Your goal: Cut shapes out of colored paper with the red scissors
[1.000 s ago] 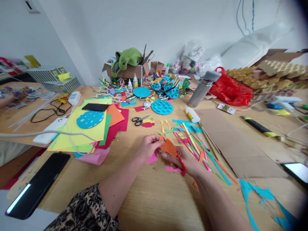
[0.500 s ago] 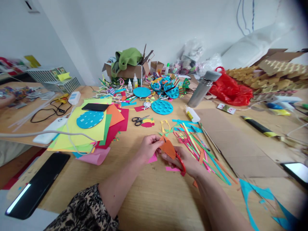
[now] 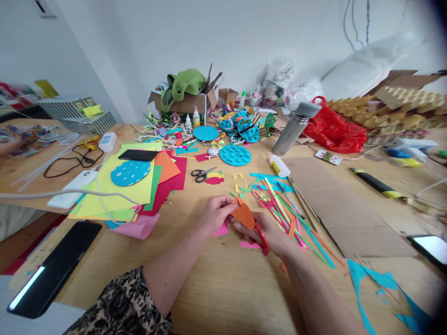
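My left hand (image 3: 217,215) pinches the upper left edge of an orange piece of paper (image 3: 243,215), which has a curved outline. In my right hand (image 3: 270,231) are red-handled scissors (image 3: 262,239); their blades are hidden behind the orange paper. Both hands are just above the wooden table. Bits of pink paper (image 3: 248,244) lie beneath them. Beyond my hands are black scissors (image 3: 200,174), red and yellow fruit-shaped cutouts (image 3: 214,178) and a yellow paper frame (image 3: 240,182). To the right lies a heap of coloured paper strips (image 3: 289,209).
Coloured sheets (image 3: 104,200) with a phone (image 3: 138,155) on top are at left. A larger phone (image 3: 54,267) lies nearer. A steel bottle (image 3: 295,128), a glue bottle (image 3: 279,166), a cardboard sheet (image 3: 345,209) and a cutter knife (image 3: 375,183) are at right. Another person's hand (image 3: 9,144) shows far left.
Almost nothing differs. My hands keep their places, with the orange paper and the red-handled scissors shifted only very slightly.
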A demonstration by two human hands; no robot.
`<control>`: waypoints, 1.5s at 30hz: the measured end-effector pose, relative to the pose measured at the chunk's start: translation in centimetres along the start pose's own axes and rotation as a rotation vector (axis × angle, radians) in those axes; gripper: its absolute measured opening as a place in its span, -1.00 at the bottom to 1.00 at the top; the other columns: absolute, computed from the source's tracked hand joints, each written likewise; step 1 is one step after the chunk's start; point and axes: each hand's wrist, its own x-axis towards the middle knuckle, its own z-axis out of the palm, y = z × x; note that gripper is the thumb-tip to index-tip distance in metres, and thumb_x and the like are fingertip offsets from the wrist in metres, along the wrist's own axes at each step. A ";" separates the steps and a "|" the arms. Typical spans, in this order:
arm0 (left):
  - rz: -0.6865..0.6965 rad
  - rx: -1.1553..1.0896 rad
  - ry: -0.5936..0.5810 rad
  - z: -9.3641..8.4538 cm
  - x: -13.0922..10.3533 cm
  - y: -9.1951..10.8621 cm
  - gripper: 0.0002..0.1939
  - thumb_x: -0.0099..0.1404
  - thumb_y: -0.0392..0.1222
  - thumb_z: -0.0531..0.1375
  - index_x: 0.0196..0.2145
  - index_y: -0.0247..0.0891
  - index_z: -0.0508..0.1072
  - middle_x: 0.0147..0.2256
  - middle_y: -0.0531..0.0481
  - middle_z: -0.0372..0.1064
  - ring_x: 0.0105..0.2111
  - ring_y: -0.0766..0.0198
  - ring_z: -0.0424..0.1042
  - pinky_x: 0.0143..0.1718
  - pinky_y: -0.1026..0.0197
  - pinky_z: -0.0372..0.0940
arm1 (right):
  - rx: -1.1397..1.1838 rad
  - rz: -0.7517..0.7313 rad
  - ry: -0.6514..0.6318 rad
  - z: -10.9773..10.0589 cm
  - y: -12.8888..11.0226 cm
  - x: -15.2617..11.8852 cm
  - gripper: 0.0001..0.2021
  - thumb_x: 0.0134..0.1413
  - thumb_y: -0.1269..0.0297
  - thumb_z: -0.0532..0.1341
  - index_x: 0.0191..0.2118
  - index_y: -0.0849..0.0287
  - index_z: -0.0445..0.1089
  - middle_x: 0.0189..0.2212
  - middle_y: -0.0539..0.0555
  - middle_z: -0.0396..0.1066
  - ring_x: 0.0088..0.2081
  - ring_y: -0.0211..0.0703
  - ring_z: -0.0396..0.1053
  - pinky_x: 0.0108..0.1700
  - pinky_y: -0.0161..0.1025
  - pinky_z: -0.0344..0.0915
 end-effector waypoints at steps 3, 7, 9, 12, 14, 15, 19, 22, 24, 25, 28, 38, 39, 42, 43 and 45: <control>0.002 -0.019 -0.008 0.0 0.1 -0.2 -0.80 0.04 -0.11 0.28 -0.48 -0.27 0.37 -0.65 0.10 0.27 -0.69 0.40 0.26 -0.67 0.35 0.11 | 0.012 -0.011 0.004 0.0 0.1 0.0 -0.49 -0.11 -0.24 0.30 -0.38 0.19 0.37 -0.61 -0.09 0.19 -0.60 -0.34 0.07 -0.55 -0.35 0.03; -0.006 -0.035 -0.013 0.0 0.2 -0.3 -0.82 0.04 -0.13 0.27 -0.50 -0.27 0.36 -0.66 0.10 0.27 -0.70 0.41 0.25 -0.69 0.35 0.09 | 0.007 -0.014 0.016 0.0 0.4 0.0 -0.53 -0.08 -0.19 0.31 -0.38 0.19 0.38 -0.62 -0.10 0.19 -0.62 -0.35 0.06 -0.57 -0.36 0.02; -0.012 -0.040 -0.016 0.0 0.3 -0.2 -0.82 0.04 -0.14 0.27 -0.50 -0.27 0.36 -0.66 0.11 0.26 -0.70 0.41 0.25 -0.69 0.36 0.08 | 0.002 -0.007 0.020 -0.1 0.4 0.0 -0.54 -0.09 -0.17 0.33 -0.38 0.19 0.38 -0.63 -0.11 0.19 -0.62 -0.35 0.06 -0.57 -0.36 0.02; -0.013 -0.039 -0.019 -0.1 0.3 -0.3 -0.82 0.04 -0.14 0.27 -0.49 -0.28 0.36 -0.66 0.11 0.26 -0.69 0.41 0.26 -0.68 0.36 0.09 | 0.007 0.003 0.018 -0.2 0.3 0.0 -0.57 -0.09 -0.14 0.34 -0.38 0.19 0.37 -0.63 -0.11 0.18 -0.62 -0.35 0.07 -0.58 -0.36 0.02; -0.010 -0.037 -0.019 -0.1 0.3 -0.4 -0.82 0.05 -0.14 0.27 -0.48 -0.28 0.37 -0.65 0.10 0.27 -0.69 0.40 0.27 -0.68 0.35 0.10 | 0.007 0.011 0.017 -0.2 0.3 0.1 -0.58 -0.09 -0.12 0.34 -0.38 0.19 0.37 -0.64 -0.12 0.17 -0.63 -0.35 0.06 -0.58 -0.36 0.01; -0.007 -0.036 -0.015 -0.2 0.3 -0.4 -0.82 0.05 -0.13 0.27 -0.48 -0.28 0.37 -0.65 0.10 0.27 -0.69 0.40 0.27 -0.68 0.35 0.10 | 0.005 0.015 0.016 -0.2 0.3 0.1 -0.58 -0.09 -0.12 0.34 -0.38 0.19 0.37 -0.64 -0.12 0.16 -0.63 -0.35 0.05 -0.58 -0.36 0.00; 0.013 -0.026 0.016 -0.1 0.3 -0.5 -0.82 0.05 -0.13 0.26 -0.46 -0.28 0.38 -0.63 0.10 0.29 -0.68 0.41 0.26 -0.69 0.36 0.09 | 0.008 0.028 0.023 -0.1 0.5 0.2 -0.59 -0.09 -0.10 0.34 -0.37 0.20 0.38 -0.64 -0.11 0.16 -0.63 -0.36 0.04 -0.58 -0.36 -0.02; 0.023 -0.024 0.018 -0.1 0.3 -0.4 -0.82 0.05 -0.13 0.26 -0.46 -0.29 0.38 -0.63 0.10 0.29 -0.69 0.42 0.25 -0.69 0.36 0.08 | 0.012 0.038 0.028 0.0 0.6 0.2 -0.59 -0.09 -0.09 0.35 -0.37 0.21 0.38 -0.65 -0.11 0.14 -0.63 -0.37 0.02 -0.58 -0.37 -0.03; 0.020 -0.025 0.002 0.0 0.3 -0.4 -0.81 0.06 -0.12 0.27 -0.47 -0.28 0.38 -0.62 0.09 0.30 -0.69 0.41 0.26 -0.68 0.35 0.09 | 0.015 0.030 0.032 0.0 0.5 0.2 -0.58 -0.09 -0.09 0.35 -0.37 0.22 0.38 -0.65 -0.11 0.15 -0.63 -0.37 0.02 -0.58 -0.37 -0.03; 0.016 -0.026 -0.008 0.0 0.3 -0.4 -0.81 0.06 -0.12 0.27 -0.47 -0.28 0.37 -0.62 0.09 0.30 -0.69 0.41 0.26 -0.68 0.35 0.10 | 0.019 0.023 0.033 0.0 0.4 0.2 -0.58 -0.10 -0.09 0.35 -0.37 0.22 0.38 -0.65 -0.10 0.16 -0.62 -0.36 0.03 -0.58 -0.37 -0.02; 0.010 -0.033 -0.027 0.0 0.2 -0.4 -0.81 0.06 -0.12 0.26 -0.47 -0.28 0.37 -0.62 0.08 0.31 -0.69 0.40 0.27 -0.67 0.33 0.11 | 0.031 0.011 0.019 0.1 0.2 0.2 -0.57 -0.10 -0.10 0.35 -0.38 0.22 0.38 -0.63 -0.09 0.18 -0.61 -0.36 0.04 -0.57 -0.37 -0.02; 0.007 -0.024 -0.023 -0.1 0.2 -0.2 -0.82 0.04 -0.14 0.26 -0.48 -0.27 0.36 -0.65 0.09 0.29 -0.69 0.41 0.25 -0.68 0.35 0.09 | 0.025 0.027 0.026 0.1 0.3 0.2 -0.57 -0.12 -0.12 0.34 -0.41 0.20 0.35 -0.65 -0.12 0.08 -0.64 -0.38 -0.03 -0.58 -0.36 -0.07; 0.006 -0.024 -0.020 -0.1 0.2 -0.2 -0.82 0.04 -0.13 0.26 -0.48 -0.27 0.36 -0.65 0.09 0.29 -0.69 0.41 0.25 -0.68 0.35 0.08 | 0.026 0.032 0.029 0.1 0.3 0.2 -0.57 -0.13 -0.11 0.35 -0.42 0.20 0.35 -0.65 -0.12 0.07 -0.64 -0.38 -0.04 -0.58 -0.35 -0.07; 0.000 -0.027 -0.010 -0.1 0.3 -0.3 -0.81 0.04 -0.13 0.27 -0.47 -0.27 0.35 -0.63 0.09 0.30 -0.70 0.40 0.26 -0.68 0.34 0.09 | 0.039 0.041 0.036 0.1 0.5 0.4 -0.61 -0.14 -0.05 0.37 -0.44 0.18 0.32 -0.65 -0.13 0.06 -0.63 -0.38 -0.02 -0.58 -0.35 -0.07; 0.000 -0.028 -0.003 -0.1 0.3 -0.3 -0.81 0.04 -0.12 0.27 -0.47 -0.27 0.35 -0.63 0.09 0.31 -0.70 0.40 0.26 -0.69 0.33 0.09 | 0.046 0.043 0.039 0.1 0.6 0.4 -0.62 -0.14 -0.02 0.37 -0.45 0.18 0.31 -0.65 -0.13 0.06 -0.63 -0.37 -0.02 -0.57 -0.35 -0.07; 0.002 -0.026 0.007 -0.1 0.3 -0.3 -0.80 0.04 -0.12 0.28 -0.46 -0.27 0.36 -0.61 0.09 0.32 -0.70 0.40 0.26 -0.69 0.33 0.10 | 0.062 0.048 0.041 0.1 0.8 0.5 -0.65 -0.13 0.03 0.38 -0.46 0.16 0.27 -0.65 -0.13 0.06 -0.62 -0.37 -0.01 -0.57 -0.35 -0.06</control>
